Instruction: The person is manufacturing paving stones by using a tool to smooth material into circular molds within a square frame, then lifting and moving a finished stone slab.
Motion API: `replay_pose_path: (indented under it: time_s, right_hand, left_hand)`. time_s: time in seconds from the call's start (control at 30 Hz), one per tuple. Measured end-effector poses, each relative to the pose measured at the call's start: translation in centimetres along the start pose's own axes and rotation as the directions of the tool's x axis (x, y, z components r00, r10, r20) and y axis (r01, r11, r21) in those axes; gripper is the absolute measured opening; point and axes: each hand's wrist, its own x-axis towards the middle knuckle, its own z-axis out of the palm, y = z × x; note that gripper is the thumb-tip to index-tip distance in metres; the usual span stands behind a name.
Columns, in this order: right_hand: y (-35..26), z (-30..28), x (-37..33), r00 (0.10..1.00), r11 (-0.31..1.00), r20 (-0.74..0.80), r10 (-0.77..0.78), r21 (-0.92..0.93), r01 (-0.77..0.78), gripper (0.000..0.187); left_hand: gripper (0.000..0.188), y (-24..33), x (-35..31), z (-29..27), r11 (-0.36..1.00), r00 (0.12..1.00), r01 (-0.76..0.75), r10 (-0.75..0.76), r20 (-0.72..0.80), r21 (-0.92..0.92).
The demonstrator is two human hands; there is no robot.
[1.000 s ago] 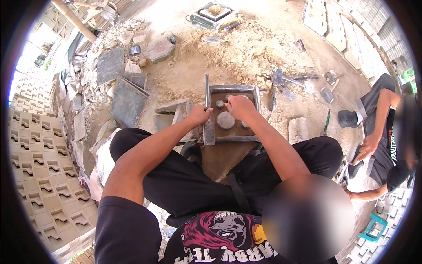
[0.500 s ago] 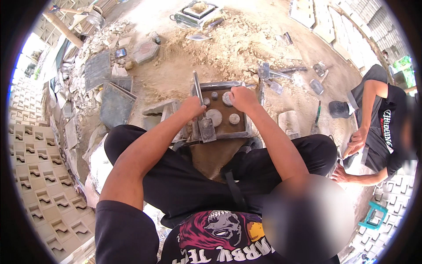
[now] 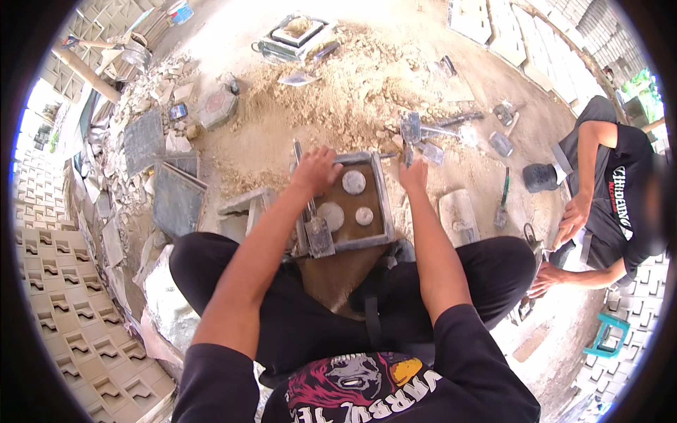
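A square dark-rimmed mould frame (image 3: 384, 201) lies on the ground between my knees, with brown sand inside. Pale round discs (image 3: 353, 182) of differing sizes sit on the sand. Across its left side rests a hammer-like tool with a blocky grey head (image 3: 319, 237); its metal handle runs away from me. My left hand (image 3: 317, 171) is palm down over the frame's far left part, fingers loosely stretched, hiding part of the handle and some sand. Just beyond the far right corner, my right hand (image 3: 415, 175) is closed around a short dark bar (image 3: 407, 154).
A hammer (image 3: 411, 129) and other tools lie beyond my right hand. A green-handled brush-like tool (image 3: 503, 204) is farther right. At right a co-worker (image 3: 620, 190) sits handling something. Dark slabs (image 3: 183, 197) and rubble lie left, and loose soil (image 3: 338, 77) is heaped ahead.
My right hand has left the disc inside the frame and moved right to the dark bar. My left hand has loosened from a fist to stretched fingers. The view has shifted.
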Motion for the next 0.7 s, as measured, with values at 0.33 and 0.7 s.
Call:
replay_pose_path:
  time_s: [0.33, 0.7]
  right_hand:
    - [-2.3, 1.6, 1.0, 0.981, 0.991, 0.139, 0.134, -0.014, -0.133, 0.045]
    - [-4.4, -2.7, 4.5, 0.974, 0.922, 0.172, 0.150, 0.330, -0.200, 0.055]
  left_hand:
    - [0.064, -0.8, 1.4, 4.2, 0.995, 0.991, -0.066, 0.056, 0.120, 0.080]
    - [0.063, 0.0, 2.4, 3.9, 0.993, 0.993, -0.051, 0.039, 0.112, 0.102]
